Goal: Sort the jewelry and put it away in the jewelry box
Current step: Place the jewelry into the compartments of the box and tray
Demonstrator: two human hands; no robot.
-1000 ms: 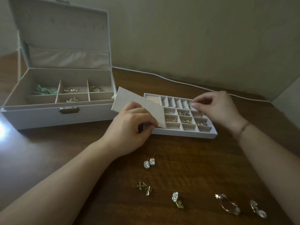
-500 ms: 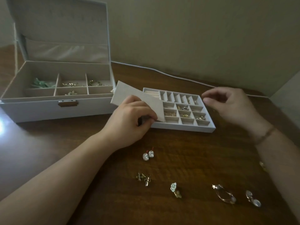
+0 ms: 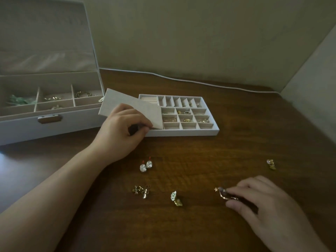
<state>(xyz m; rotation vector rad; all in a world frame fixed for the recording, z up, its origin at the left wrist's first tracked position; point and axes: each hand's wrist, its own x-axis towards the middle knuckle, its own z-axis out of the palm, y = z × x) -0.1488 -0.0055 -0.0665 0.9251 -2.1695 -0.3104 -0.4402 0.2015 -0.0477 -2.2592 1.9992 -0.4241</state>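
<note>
A white jewelry box [image 3: 54,124] stands open at the left, with pieces in its compartments. A white divided tray [image 3: 183,132] lies on the table to its right, several cells holding small gold pieces. My left hand [image 3: 120,131] pinches the corner of a beige flap [image 3: 131,106] lifted over the tray's left part. My right hand [image 3: 263,200] is low at the right, thumb and fingers closing on a gold star earring [image 3: 222,193] on the table. Loose on the wood lie two pearl earrings [image 3: 145,165], a gold cluster [image 3: 141,190], a flower earring [image 3: 175,198] and another [image 3: 271,163].
A white cable [image 3: 181,80] runs along the back of the wooden table [image 3: 200,157] at the wall. A pale wall panel [image 3: 312,88] closes the right side. The box lid [image 3: 45,33] stands upright at the back left.
My right hand left the tray's far compartments and came down to the front right, onto the star earring. My left hand stayed on the flap. The view shifted slightly.
</note>
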